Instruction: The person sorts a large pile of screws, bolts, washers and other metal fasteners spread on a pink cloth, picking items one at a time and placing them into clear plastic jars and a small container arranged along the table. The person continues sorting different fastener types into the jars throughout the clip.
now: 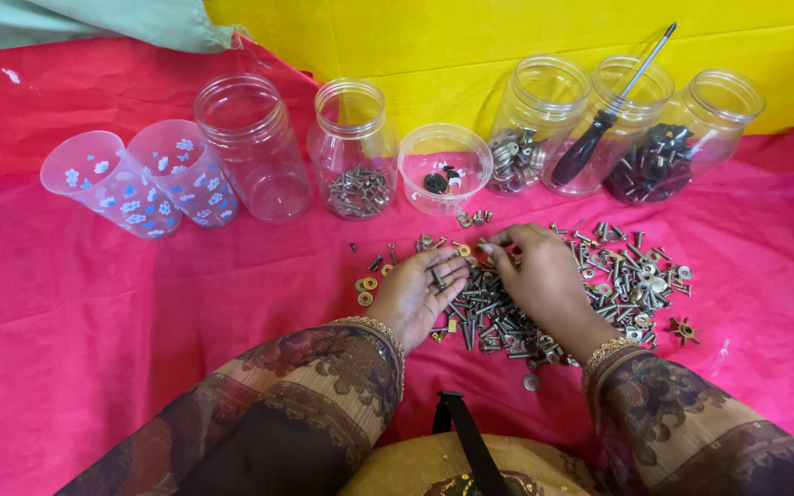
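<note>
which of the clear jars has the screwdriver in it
The second jar from the right, between two other clear jars in the back row. The black-handled screwdriver leans out of its mouth; the other jars hold only hardware or look empty.

1. Clear, round, empty plastic jar (255, 147), standing upright at the back, left of centre
2. Clear, narrower plastic jar (353, 138) just to its right, upright, with grey metal pieces in the bottom
3. Low, round, clear plastic tub (425, 152) in the middle, holding a few small dark and white parts
4. Three clear plastic jars (544, 92) (640, 83) (723, 101) on the right, tilted back against the yellow cloth; the last holds dark pieces
</note>
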